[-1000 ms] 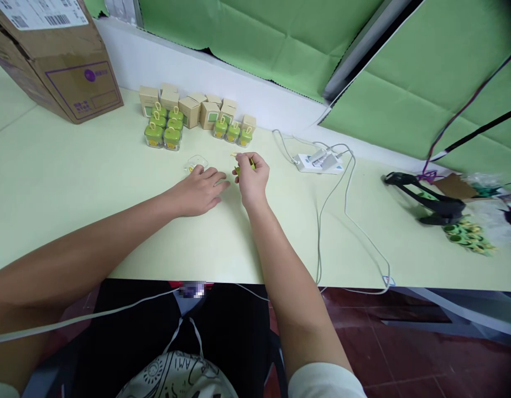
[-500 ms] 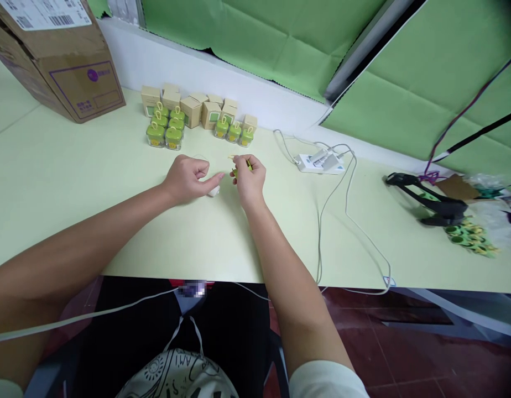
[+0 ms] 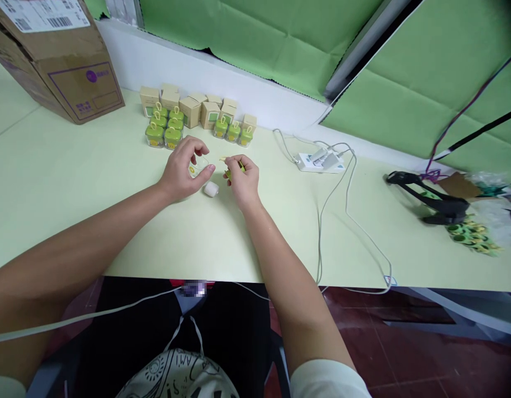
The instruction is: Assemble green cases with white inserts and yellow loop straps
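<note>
My left hand [image 3: 181, 170] is curled over a small clear container [image 3: 196, 166] with a yellow mark, fingers and thumb pinching its sides on the pale green table [image 3: 73, 182]. My right hand [image 3: 242, 178] is closed on a small green lid with a yellow loop [image 3: 234, 164], held just right of the container. A small white cylinder [image 3: 211, 189] lies loose on the table between the two hands.
Several finished green-lidded jars [image 3: 164, 132] and small tan boxes [image 3: 192, 109] stand at the back. A cardboard carton [image 3: 56, 55] sits far left. A white power strip with cables [image 3: 319, 161] lies right of the hands; a black tool [image 3: 429, 202] and green parts [image 3: 471, 237] far right.
My left hand lifted off the table, uncovered the white cylinder, and closed on the clear container. My right hand shifted slightly left with the green lid.
</note>
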Demonstrator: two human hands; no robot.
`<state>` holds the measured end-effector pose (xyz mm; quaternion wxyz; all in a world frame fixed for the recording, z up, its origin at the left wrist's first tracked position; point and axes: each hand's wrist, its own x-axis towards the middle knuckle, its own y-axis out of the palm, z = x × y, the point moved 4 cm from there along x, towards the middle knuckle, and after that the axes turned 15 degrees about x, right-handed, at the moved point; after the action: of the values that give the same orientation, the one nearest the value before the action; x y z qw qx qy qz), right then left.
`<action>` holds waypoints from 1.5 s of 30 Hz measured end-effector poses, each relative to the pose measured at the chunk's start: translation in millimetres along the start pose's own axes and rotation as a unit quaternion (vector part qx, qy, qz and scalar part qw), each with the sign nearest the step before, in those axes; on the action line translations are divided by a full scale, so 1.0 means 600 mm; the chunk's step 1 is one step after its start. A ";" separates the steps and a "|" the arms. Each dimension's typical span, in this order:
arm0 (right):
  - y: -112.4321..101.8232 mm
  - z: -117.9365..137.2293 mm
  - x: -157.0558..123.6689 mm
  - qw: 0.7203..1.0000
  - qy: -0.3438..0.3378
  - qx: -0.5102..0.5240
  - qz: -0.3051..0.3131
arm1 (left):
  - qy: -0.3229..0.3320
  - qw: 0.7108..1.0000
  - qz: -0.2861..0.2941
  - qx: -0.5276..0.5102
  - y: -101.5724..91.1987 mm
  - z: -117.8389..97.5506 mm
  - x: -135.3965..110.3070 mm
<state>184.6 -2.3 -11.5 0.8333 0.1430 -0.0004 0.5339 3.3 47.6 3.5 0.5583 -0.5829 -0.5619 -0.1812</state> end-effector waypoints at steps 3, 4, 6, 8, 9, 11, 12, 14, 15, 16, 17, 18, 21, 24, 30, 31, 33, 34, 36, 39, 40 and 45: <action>0.002 0.002 -0.003 1.000 0.005 -0.001 0.012 | 0.012 1.000 -0.010 0.008 0.001 0.002 -0.001; 0.003 0.003 -0.004 1.000 0.005 0.001 0.017 | 0.012 1.000 -0.011 0.005 0.000 0.001 -0.001; 0.006 0.004 -0.006 1.000 0.002 0.006 0.026 | -0.001 1.000 -0.005 -0.005 -0.001 -0.001 -0.001; 0.007 0.004 -0.007 1.000 -0.004 0.008 0.028 | -0.024 1.000 0.010 -0.012 -0.002 -0.003 -0.001; 0.007 0.003 -0.007 1.000 -0.006 0.007 0.027 | -0.034 0.999 0.018 -0.011 -0.003 -0.003 0.000; 0.007 0.002 -0.007 1.000 -0.008 0.002 0.024 | -0.051 0.998 0.028 0.000 -0.004 -0.005 0.002; 0.007 0.001 -0.007 1.000 -0.007 0.000 0.023 | -0.057 0.998 0.026 0.007 -0.005 -0.006 0.003; 0.007 0.000 -0.007 1.000 -0.003 -0.004 0.024 | -0.066 0.997 0.025 0.009 -0.006 -0.007 0.005; 0.008 0.000 -0.008 1.000 -0.001 -0.006 0.025 | -0.066 0.997 0.033 0.002 -0.005 -0.008 0.006; 0.008 0.000 -0.008 1.000 0.000 -0.009 0.025 | -0.062 0.997 0.048 -0.008 -0.003 -0.009 0.006; 0.009 0.000 -0.009 1.000 0.000 -0.011 0.026 | -0.055 0.996 0.065 -0.021 0.000 -0.011 0.005; 0.010 0.000 -0.009 1.000 0.001 -0.012 0.028 | -0.048 0.995 0.082 -0.032 0.003 -0.013 0.004; 0.012 -0.001 -0.010 0.999 -0.001 -0.007 0.037 | -0.042 0.994 0.092 -0.036 0.004 -0.013 0.000; 0.015 0.001 -0.012 0.999 -0.013 0.006 0.051 | -0.065 0.995 0.075 -0.023 0.001 -0.004 -0.003; 0.021 0.007 -0.017 0.997 -0.028 0.028 0.069 | -0.040 0.996 0.082 -0.016 0.010 0.003 -0.003; 0.021 0.008 -0.017 0.997 -0.028 0.025 0.069 | -0.024 0.996 0.083 -0.009 0.011 0.002 -0.004; 0.021 0.009 -0.018 0.997 -0.028 0.014 0.066 | -0.002 0.997 0.081 0.001 0.013 0.000 -0.005; 0.021 0.010 -0.018 0.998 -0.030 0.008 0.063 | 0.002 0.997 0.079 0.004 0.014 0.000 -0.006; 0.021 0.011 -0.019 0.998 -0.033 -0.001 0.061 | 0.001 0.997 0.081 0.009 0.014 0.001 -0.006; 0.023 0.010 -0.020 0.996 -0.034 -0.001 0.077 | -0.003 0.997 0.082 0.009 0.014 0.001 -0.006; 0.024 0.009 -0.020 0.996 -0.036 -0.001 0.084 | -0.004 0.997 0.082 0.008 0.014 0.001 -0.006; 0.025 0.004 -0.018 0.995 -0.045 -0.015 0.089 | -0.003 0.996 0.085 0.027 0.013 -0.004 -0.005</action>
<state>166.9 -6.8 -7.3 0.7835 0.1537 -0.0585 0.5992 10.2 46.0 -1.9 0.5856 -0.6138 -0.5166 -0.1157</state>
